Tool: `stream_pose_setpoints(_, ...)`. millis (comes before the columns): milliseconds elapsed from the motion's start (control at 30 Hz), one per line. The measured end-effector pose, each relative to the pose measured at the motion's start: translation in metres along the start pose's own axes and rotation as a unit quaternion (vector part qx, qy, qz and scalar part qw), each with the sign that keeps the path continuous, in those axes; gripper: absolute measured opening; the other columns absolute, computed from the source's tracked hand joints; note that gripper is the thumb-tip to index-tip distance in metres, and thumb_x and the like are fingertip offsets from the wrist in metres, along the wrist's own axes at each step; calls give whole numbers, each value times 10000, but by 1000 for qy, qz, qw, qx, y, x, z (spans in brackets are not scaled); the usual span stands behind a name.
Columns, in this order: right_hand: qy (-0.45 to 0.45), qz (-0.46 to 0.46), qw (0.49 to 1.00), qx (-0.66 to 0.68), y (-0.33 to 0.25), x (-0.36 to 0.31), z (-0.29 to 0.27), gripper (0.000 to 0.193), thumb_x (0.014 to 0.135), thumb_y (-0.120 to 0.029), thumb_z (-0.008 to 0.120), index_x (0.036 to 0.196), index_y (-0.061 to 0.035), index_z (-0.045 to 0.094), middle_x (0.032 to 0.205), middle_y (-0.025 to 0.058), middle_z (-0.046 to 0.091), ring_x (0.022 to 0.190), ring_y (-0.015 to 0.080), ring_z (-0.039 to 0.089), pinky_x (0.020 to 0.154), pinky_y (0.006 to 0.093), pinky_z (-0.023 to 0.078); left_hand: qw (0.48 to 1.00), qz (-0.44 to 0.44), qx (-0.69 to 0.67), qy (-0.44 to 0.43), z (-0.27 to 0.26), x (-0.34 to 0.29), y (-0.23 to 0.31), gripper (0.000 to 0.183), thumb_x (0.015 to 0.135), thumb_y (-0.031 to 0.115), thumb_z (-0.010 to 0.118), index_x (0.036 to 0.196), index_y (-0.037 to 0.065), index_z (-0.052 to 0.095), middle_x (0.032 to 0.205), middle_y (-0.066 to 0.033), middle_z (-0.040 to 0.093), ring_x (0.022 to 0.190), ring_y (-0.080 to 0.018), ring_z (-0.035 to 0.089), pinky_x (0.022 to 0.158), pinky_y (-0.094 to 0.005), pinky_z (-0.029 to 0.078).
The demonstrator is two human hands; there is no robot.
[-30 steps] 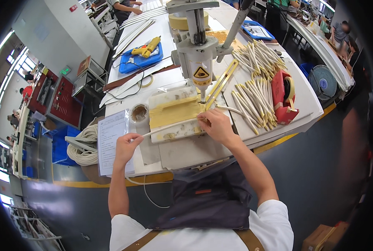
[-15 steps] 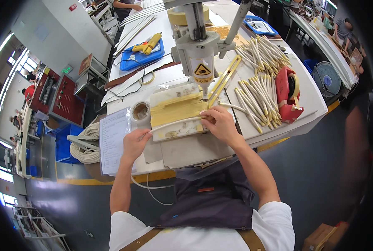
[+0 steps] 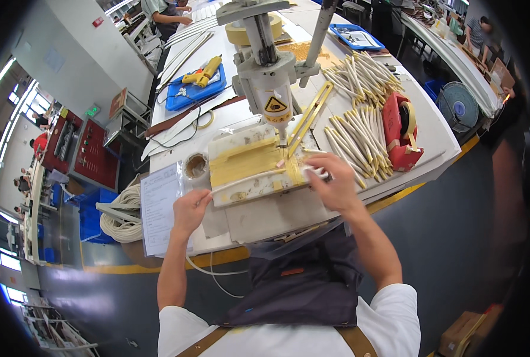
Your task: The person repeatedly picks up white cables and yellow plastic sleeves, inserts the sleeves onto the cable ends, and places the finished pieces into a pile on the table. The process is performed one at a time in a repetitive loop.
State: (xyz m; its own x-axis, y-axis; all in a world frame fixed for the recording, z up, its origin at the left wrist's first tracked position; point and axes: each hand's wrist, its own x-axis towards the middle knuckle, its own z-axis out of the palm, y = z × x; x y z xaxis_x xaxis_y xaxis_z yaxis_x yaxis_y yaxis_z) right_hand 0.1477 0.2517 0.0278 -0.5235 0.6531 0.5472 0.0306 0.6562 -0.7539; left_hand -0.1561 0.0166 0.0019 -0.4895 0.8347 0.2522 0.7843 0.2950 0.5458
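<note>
Press (image 3: pixel 275 71) has a yellow warning label (image 3: pixel 276 106), 11 o'clock from the right hand (image 3: pixel 336 185); red tape dispenser (image 3: pixel 394 134) at 2. Left hand (image 3: pixel 190 212) pinches one end of the white cord (image 3: pixel 248 181), which runs off toward 2. Right hand looks half-curled at something white (image 3: pixel 318 173), too blurry to tell if gripped.

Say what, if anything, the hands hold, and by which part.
Left hand: the pale cord, pinched at its left end. Right hand: a small white thing, its held part too blurred to tell.
</note>
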Motion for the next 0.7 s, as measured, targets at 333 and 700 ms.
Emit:
stream_pose_setpoints(333,176,112,972,-103,3,36,-218,163,976,-55,655,1089,44,718,1000,67,728,890,84,657,780,239,529,999,37,-1,-7,1,0,-1,136,894,150,697,978,59,754,885,-123,731,787,-315,697,696,-372,535)
stream_pose_setpoints(700,-6,433,893,-122,57,43,-249,400,859,-385,732,888,11,776,745,68,678,586,134,586,490,293,442,999,26,-36,26,8,-2,-8,121,893,110,685,923,8,743,798,-125,721,690,-261,671,655,-350,511)
